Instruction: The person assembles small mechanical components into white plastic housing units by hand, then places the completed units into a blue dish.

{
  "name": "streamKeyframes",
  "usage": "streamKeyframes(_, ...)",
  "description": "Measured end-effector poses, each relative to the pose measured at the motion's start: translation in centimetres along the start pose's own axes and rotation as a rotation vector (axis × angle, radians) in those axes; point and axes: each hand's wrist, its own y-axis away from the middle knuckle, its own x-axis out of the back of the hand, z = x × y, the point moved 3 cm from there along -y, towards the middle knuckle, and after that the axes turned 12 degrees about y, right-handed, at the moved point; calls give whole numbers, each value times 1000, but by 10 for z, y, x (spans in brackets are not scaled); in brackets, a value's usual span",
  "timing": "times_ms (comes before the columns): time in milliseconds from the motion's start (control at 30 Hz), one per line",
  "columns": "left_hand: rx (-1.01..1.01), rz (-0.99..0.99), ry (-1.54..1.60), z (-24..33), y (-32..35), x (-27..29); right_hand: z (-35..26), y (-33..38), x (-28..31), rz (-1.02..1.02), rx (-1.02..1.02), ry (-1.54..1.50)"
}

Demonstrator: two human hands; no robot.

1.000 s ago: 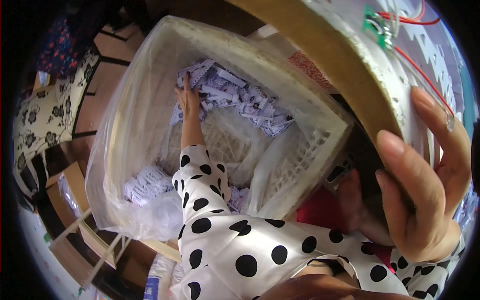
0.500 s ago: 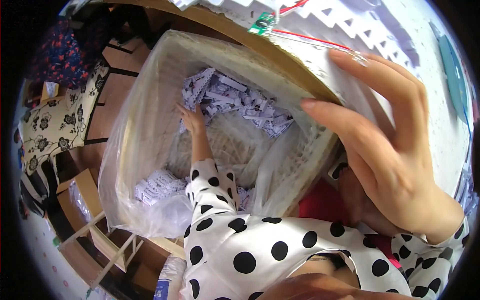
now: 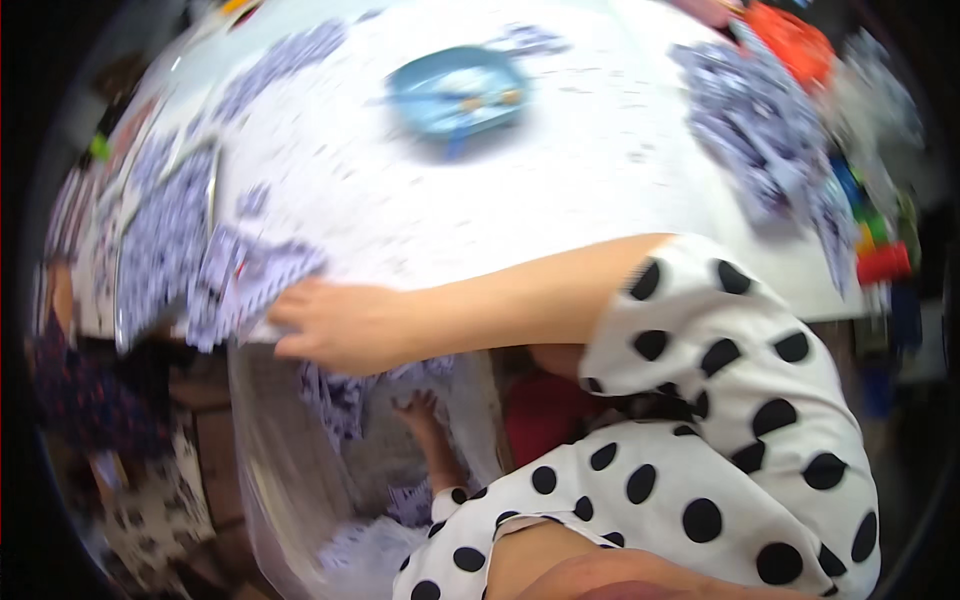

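A heap of small printed paper slips (image 3: 235,280) lay at the near edge of the white table (image 3: 480,200), its long axis running along that edge, blurred. The right hand (image 3: 335,325) rested on it, fingers spread flat, pointing left; whether it gripped any I cannot tell. Below the edge, the left hand (image 3: 420,410) reached open-fingered into the plastic-lined basket (image 3: 270,450). A blue dish (image 3: 455,90) sat farther back.

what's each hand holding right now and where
Right hand lies flat on the purple-printed slips at the table edge, no clear grip. Left hand, down in the basket, looks empty.
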Motion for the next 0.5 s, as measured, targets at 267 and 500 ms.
streamKeyframes(267, -817, 111, 148, 227, 167, -163, -41, 70, 104, 410, 230, -229)
streamKeyframes(500, -1076, -418, -147, 195, 309, -261, 38, 277, 321, 575, -397, 439)
